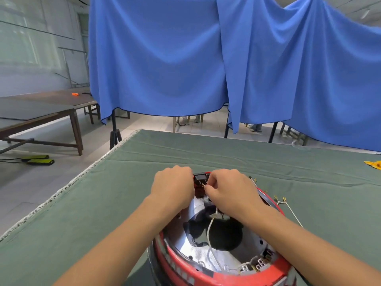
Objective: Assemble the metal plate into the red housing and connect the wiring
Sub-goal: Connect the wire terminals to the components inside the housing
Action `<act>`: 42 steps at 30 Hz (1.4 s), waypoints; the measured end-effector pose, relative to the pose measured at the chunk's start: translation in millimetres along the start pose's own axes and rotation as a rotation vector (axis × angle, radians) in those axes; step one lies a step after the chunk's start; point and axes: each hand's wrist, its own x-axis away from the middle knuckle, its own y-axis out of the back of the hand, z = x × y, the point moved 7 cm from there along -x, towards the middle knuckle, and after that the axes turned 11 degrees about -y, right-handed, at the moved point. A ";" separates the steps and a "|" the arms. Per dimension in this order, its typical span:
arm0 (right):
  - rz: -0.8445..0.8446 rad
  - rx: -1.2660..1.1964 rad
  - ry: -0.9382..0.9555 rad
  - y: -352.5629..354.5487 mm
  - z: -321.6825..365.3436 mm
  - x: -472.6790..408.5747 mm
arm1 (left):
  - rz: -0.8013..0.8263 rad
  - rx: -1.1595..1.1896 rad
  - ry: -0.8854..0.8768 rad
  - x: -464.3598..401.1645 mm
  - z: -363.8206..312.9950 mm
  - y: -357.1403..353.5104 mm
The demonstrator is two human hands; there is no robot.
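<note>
**Wiring at the far rim**

The red housing (181,271) sits at the near edge of the green bench (123,193), metal plate (185,242) already inside with white wires (209,230). The left hand (172,187) curls on the far rim beside the black switch (200,178); the right hand (228,193) pinches something small at its terminals. Those thin, floppy wires look best held by their connectors. Loose wires (288,207) trail right.
</note>
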 end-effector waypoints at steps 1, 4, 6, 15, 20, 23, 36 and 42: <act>-0.005 0.007 -0.006 0.4 0.6 0.0 | -0.006 0.053 -0.002 0.0 0.9 -1.1; -0.008 -0.016 0.000 0.8 3.3 0.9 | 0.002 0.228 -0.012 -1.1 3.4 -3.6; -0.012 -0.023 0.015 -0.1 6.1 3.1 | 0.008 0.306 -0.022 -2.5 4.1 -4.6; 0.009 -0.038 -0.003 -7.9 6.7 6.2 | -0.024 0.304 -0.059 -4.0 3.0 -3.6; 0.016 -0.022 -0.002 -7.6 9.0 6.4 | -0.030 0.293 -0.063 -3.9 1.6 -2.8; 0.019 -0.016 0.000 -7.1 9.9 7.6 | -0.031 0.283 -0.059 -4.0 1.8 -2.4; 0.004 -0.010 0.015 -7.9 11.1 9.0 | -0.027 0.200 -0.013 -2.8 4.0 -0.8; -0.026 0.019 0.063 -7.1 14.4 9.1 | -0.021 0.203 -0.004 -1.7 2.9 2.2</act>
